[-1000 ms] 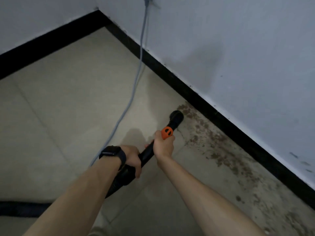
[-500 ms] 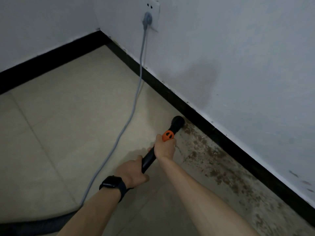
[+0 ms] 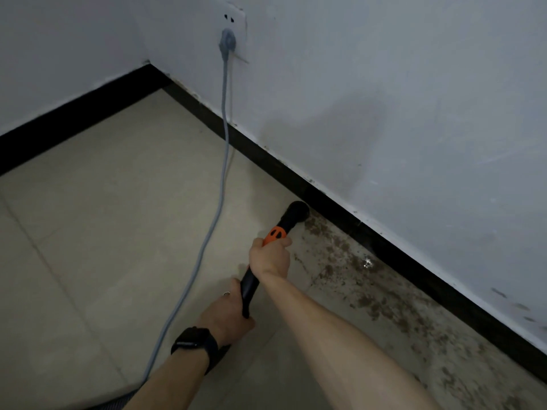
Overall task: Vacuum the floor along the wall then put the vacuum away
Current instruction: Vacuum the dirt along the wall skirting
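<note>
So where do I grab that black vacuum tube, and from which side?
Grip the vacuum tube on its straight black stretch just below the orange collar, where the right hand wraps it, with the left hand lower down. Come from above, on the room side: the tube slants down to the nozzle at the baseboard, so the wall blocks the far side.

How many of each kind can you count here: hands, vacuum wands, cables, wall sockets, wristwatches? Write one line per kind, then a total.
hands: 2 (left hand, right hand)
vacuum wand: 1
grey cable: 1
wall socket: 1
wristwatch: 1
total: 6
</note>
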A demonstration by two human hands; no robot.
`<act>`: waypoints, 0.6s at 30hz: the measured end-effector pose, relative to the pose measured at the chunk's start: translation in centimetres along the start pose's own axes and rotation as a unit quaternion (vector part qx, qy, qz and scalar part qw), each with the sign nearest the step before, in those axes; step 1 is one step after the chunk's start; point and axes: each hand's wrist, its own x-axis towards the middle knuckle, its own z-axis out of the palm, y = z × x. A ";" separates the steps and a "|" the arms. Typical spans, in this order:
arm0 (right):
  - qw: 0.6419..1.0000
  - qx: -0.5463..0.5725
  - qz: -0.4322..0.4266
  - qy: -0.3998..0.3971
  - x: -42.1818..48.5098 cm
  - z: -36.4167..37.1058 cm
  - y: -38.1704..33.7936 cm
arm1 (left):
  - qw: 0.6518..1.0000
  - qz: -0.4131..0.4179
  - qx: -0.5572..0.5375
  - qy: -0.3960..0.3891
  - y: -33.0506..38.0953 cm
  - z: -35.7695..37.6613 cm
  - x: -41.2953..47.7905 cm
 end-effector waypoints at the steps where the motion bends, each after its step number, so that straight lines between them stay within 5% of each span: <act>1: 1.000 -0.013 -0.002 0.001 0.1 -0.1 -0.1 | 1.000 0.000 -0.010 -0.009 0.1 0.0 0.2; 18: 0.995 -0.092 -0.023 0.019 0.9 -1.7 0.9 | 0.994 -0.004 -0.078 -0.078 2.6 1.2 1.0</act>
